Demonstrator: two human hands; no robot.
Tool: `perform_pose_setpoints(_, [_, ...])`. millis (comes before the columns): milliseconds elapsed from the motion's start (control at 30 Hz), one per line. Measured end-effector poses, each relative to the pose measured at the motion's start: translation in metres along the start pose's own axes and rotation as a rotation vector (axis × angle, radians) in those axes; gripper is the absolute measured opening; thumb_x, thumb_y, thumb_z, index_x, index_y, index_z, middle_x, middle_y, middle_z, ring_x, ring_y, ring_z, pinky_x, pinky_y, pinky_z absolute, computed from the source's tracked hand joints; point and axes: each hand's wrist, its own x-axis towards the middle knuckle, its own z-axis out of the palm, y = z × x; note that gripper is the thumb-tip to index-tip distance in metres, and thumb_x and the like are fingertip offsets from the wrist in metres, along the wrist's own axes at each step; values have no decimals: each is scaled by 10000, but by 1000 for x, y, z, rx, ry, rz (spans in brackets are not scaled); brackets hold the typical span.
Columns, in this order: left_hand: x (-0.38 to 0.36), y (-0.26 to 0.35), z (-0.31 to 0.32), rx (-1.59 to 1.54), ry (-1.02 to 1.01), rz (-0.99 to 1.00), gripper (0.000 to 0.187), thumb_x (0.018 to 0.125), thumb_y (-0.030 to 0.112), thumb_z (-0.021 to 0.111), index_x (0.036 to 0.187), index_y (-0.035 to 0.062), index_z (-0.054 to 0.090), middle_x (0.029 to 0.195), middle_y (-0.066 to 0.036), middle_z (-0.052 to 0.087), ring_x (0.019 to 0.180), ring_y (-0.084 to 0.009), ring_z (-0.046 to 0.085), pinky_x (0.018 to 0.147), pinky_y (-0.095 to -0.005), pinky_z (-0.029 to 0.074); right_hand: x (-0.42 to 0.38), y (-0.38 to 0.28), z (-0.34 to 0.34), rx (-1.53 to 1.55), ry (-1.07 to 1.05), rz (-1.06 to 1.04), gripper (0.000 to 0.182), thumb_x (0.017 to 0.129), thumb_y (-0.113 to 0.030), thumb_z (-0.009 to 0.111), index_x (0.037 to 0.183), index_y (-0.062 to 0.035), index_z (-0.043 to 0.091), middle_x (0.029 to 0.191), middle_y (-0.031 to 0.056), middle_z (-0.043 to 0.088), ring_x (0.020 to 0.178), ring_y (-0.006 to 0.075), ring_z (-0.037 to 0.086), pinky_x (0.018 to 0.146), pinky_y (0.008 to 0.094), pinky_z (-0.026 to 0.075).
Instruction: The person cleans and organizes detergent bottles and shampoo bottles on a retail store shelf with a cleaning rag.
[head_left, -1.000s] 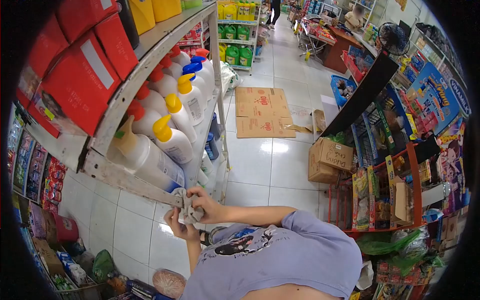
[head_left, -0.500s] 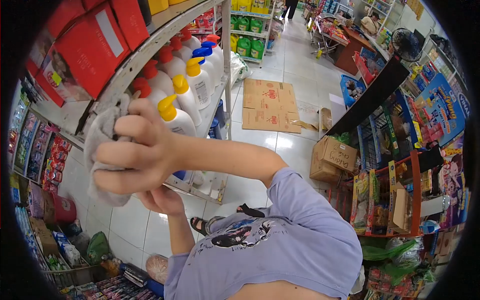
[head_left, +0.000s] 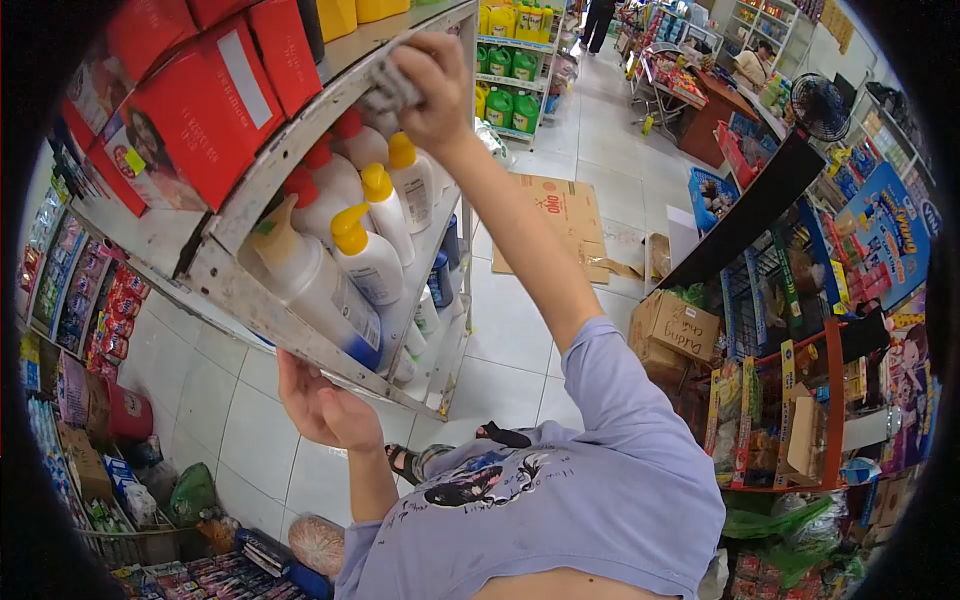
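My right hand (head_left: 435,90) is closed around a bunched grey cloth (head_left: 390,88). It presses the cloth against the front rail of the upper metal shelf (head_left: 335,100), above the pump bottles. My left hand (head_left: 330,405) is lower down, with its fingers curled at the edge of the lower shelf (head_left: 375,385); the fingertips are partly hidden. Between the hands stand white bottles with yellow pumps (head_left: 370,262) and others with red pumps. A larger bottle with a beige pump (head_left: 315,285) is at the near corner.
Red boxes (head_left: 205,105) sit on the upper shelf. A flattened cardboard box (head_left: 560,215) lies on the tiled floor. On the right are a cardboard carton (head_left: 675,325), wire racks of goods and a black fan (head_left: 818,98). A person (head_left: 755,65) is at the far counter.
My right hand has moved with the cloth from the near shelf corner away along the upper rail. The near corner and beige-pump bottle are now uncovered. My left hand stays low by the shelf.
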Motion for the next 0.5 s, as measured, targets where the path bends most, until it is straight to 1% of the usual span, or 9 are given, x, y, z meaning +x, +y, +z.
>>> perform_pose_setpoints(67, [0, -5, 2, 6, 21, 12, 490, 691, 150, 368, 1099, -98, 255, 1108, -217, 336, 1016, -263, 360, 883, -349, 266, -3, 22, -3, -45, 4, 95, 262, 494, -41, 495, 754, -60, 520, 779, 96, 473, 689, 271, 458, 592, 325, 382])
perform_pose_setpoints(100, [-1, -8, 4, 11, 45, 24, 489, 682, 149, 379, 1092, -89, 255, 1101, -218, 336, 1017, -262, 358, 878, -352, 273, -8, 36, -5, -46, 4, 94, 262, 494, -41, 495, 754, -60, 520, 779, 96, 473, 689, 271, 458, 592, 325, 382])
perform_pose_setpoints(167, [-2, -13, 8, 21, 78, 43, 497, 681, 151, 384, 1092, -92, 246, 1106, -229, 322, 1028, -274, 346, 873, -353, 281, -17, 62, -9, -95, -22, 215, 251, 534, 5, 479, 783, 14, 504, 788, 132, 464, 712, 257, 455, 620, 277, 379])
perform_pose_setpoints(200, [-2, -14, 11, 31, 109, 63, 505, 679, 152, 390, 1093, -94, 237, 1111, -241, 308, 1039, -287, 334, 869, -354, 289, -17, 68, -9, -96, 25, 276, 297, 501, -15, 410, 778, -18, 516, 752, 121, 477, 703, 297, 456, 627, 329, 383])
perform_pose_setpoints(233, [-3, -16, 12, 28, 103, 67, 505, 679, 152, 390, 1093, -94, 237, 1111, -241, 308, 1039, -287, 334, 869, -354, 289, -18, 75, -11, -100, 32, 274, 297, 501, -15, 410, 778, -18, 516, 752, 121, 477, 703, 297, 456, 627, 329, 383])
perform_pose_setpoints(300, [-3, -17, 12, 11, 144, 69, 528, 671, 163, 391, 1106, -86, 225, 1114, -247, 300, 1037, -296, 336, 856, -362, 310, -19, 90, -13, -49, -21, 324, 283, 508, -20, 410, 769, -14, 519, 731, 120, 480, 691, 287, 464, 625, 322, 387])
perform_pose_setpoints(433, [-3, -16, 13, 69, 127, 77, 539, 665, 183, 355, 1112, -83, 215, 1126, -259, 286, 1048, -318, 329, 853, -370, 313, -17, 105, -21, -72, -135, 241, 293, 499, -33, 431, 775, -18, 527, 745, 119, 491, 707, 282, 477, 640, 316, 394])
perform_pose_setpoints(500, [-3, -21, 11, 72, 127, 102, 539, 661, 179, 347, 1114, -82, 214, 1128, -263, 284, 1050, -322, 327, 853, -370, 314, -18, 108, -20, -84, -130, 231, 297, 497, -36, 436, 779, -19, 528, 748, 120, 492, 714, 282, 479, 643, 317, 394])
